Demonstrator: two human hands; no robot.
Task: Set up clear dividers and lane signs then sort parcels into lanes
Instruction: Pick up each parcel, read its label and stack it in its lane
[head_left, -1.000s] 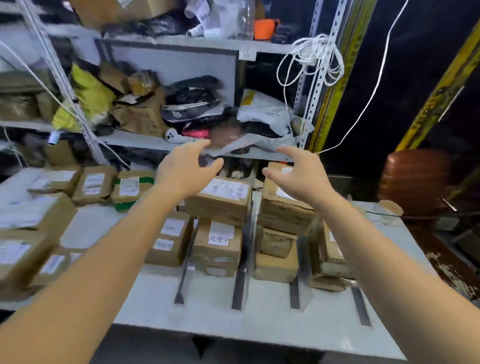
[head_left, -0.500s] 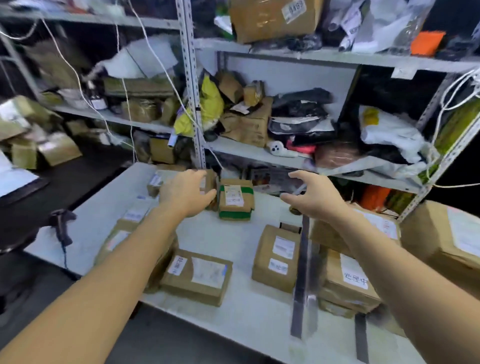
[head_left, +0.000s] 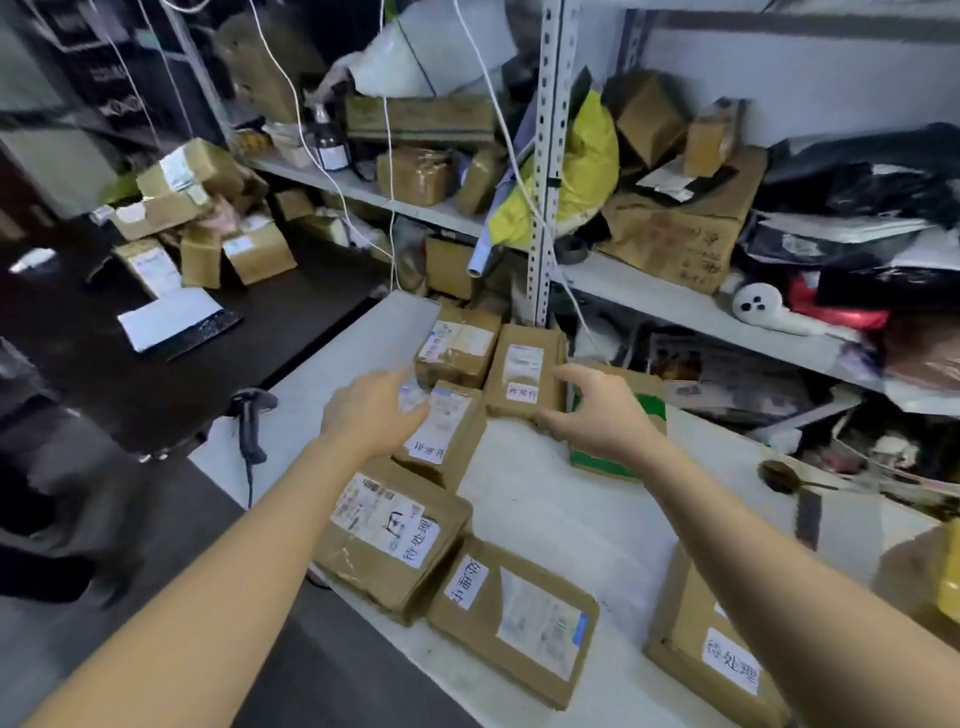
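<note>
Several brown cardboard parcels with white labels lie on the white table (head_left: 550, 514). My left hand (head_left: 371, 415) reaches out over a small parcel (head_left: 447, 426), fingers spread and holding nothing. My right hand (head_left: 592, 410) hovers with curved fingers between a labelled parcel (head_left: 524, 371) and a parcel with green tape (head_left: 618, 452), which it partly hides. Another parcel (head_left: 454, 345) sits behind at the table's far corner. Nearer me lie a large parcel (head_left: 389, 540), a second one (head_left: 514, 618) and a third one (head_left: 717, 654). A dark divider strip (head_left: 808, 517) shows at the right.
A barcode scanner (head_left: 252, 426) hangs at the table's left edge. Metal shelving (head_left: 550, 156) packed with boxes and bags stands right behind the table. More parcels (head_left: 197, 218) are piled on a dark bench at the left, with a white sheet (head_left: 169, 317) on it.
The view has swung left to the table's left end. Both hands moved with it and now hover over the small parcels at the far corner, still holding nothing.
</note>
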